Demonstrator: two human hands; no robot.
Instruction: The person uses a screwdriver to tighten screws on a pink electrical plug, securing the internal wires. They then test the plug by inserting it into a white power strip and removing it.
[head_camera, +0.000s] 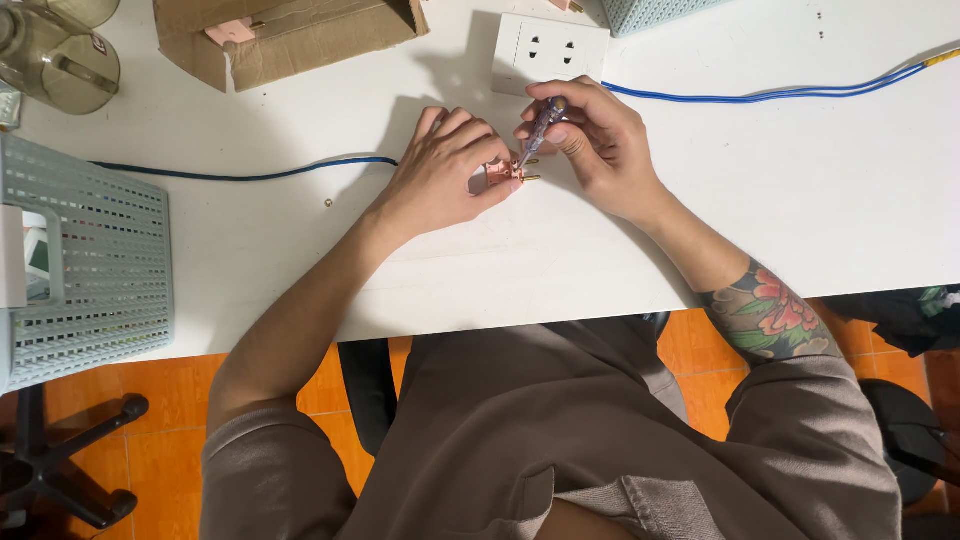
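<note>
My left hand (446, 170) presses a small pink plug (503, 175) with brass prongs against the white table (560, 260). My right hand (592, 135) grips a small translucent screwdriver (540, 128), tilted, with its tip down on the plug. A blue cable (250, 175) runs from under my left hand toward the left. The two hands almost touch above the plug.
A white double wall socket (550, 48) lies just behind my hands. Another blue cable (780, 95) runs off right. A cardboard box (290, 40) sits at the back, a grey mesh basket (90, 260) at left, another basket (650, 12) at top, a tiny screw (329, 202) nearby.
</note>
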